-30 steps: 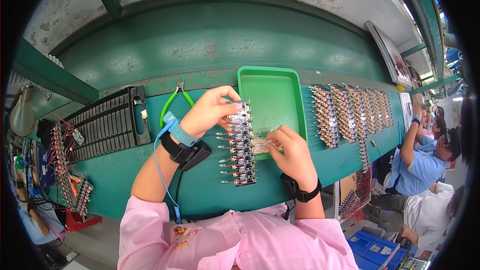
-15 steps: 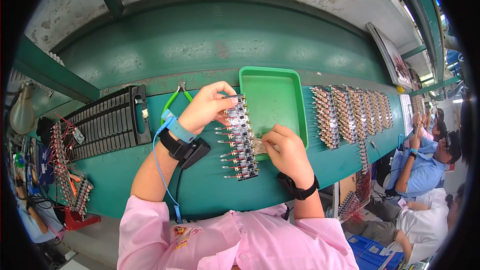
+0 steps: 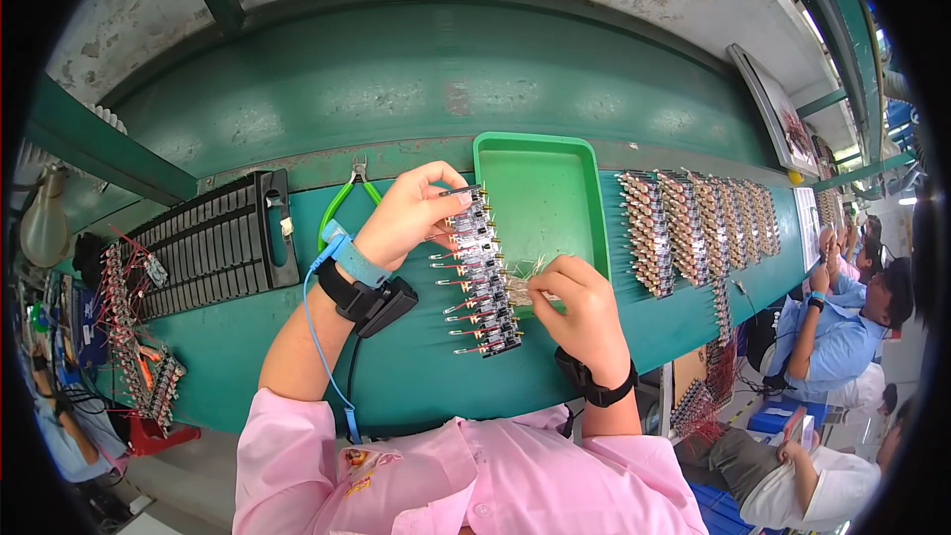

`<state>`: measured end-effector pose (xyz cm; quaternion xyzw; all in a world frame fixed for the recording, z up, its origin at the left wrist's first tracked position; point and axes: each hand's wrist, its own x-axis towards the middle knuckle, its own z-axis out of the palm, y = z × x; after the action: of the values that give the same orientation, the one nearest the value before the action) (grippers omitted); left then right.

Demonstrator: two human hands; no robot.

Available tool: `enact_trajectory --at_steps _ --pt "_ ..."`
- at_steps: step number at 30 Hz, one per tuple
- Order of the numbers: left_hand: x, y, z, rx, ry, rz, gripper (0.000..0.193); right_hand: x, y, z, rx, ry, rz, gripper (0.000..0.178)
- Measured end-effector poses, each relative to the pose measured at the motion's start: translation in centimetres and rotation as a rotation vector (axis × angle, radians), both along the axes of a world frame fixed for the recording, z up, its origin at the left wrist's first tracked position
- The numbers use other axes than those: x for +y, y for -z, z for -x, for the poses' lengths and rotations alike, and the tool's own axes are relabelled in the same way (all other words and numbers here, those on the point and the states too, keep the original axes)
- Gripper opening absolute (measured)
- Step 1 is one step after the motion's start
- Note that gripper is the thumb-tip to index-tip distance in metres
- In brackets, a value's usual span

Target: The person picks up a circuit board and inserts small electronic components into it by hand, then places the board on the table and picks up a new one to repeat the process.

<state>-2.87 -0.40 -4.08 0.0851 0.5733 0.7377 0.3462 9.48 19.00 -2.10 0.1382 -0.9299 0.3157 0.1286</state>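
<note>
My left hand is closed on the top end of a strip of small circuit boards. Red leads with clear tips stick out from its left side, brass-coloured pins from its right. The strip hangs toward me over the bench, overlapping the near left part of a green plastic tray. Just right of the strip, the fingers of my right hand are pinched together; what they hold, if anything, is too small to make out. Beside those fingertips, thin pale clippings lie in the tray's near end.
Green-handled cutters lie behind my left wrist. To the left are a black slotted rack and red-wired boards. Rows of similar strips stand right of the tray. A blue cord runs from my left wristband. People sit farther right.
My right hand has moved a little right and toward me, farther from the strip. The strip's lower end has swung slightly right. My left hand keeps its hold.
</note>
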Motion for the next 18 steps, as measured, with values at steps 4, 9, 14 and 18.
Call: enact_trajectory --at_steps 4,9,14,18 --pt "0.1 0.1 -0.2 -0.004 -0.004 -0.018 0.009 -0.1 -0.4 -0.1 0.004 -0.054 0.008 0.013" --pt "0.3 -0.1 -0.3 -0.002 -0.013 -0.022 0.009 -0.3 -0.4 -0.2 -0.036 -0.088 0.084 0.013" --pt "0.2 -0.1 -0.3 -0.007 -0.023 -0.037 0.008 -0.5 -0.5 -0.5 -0.099 -0.08 0.244 0.013" --pt "0.0 -0.3 -0.1 -0.012 -0.03 -0.042 0.008 0.2 -0.7 -1.2 -0.098 -0.056 0.246 0.013"
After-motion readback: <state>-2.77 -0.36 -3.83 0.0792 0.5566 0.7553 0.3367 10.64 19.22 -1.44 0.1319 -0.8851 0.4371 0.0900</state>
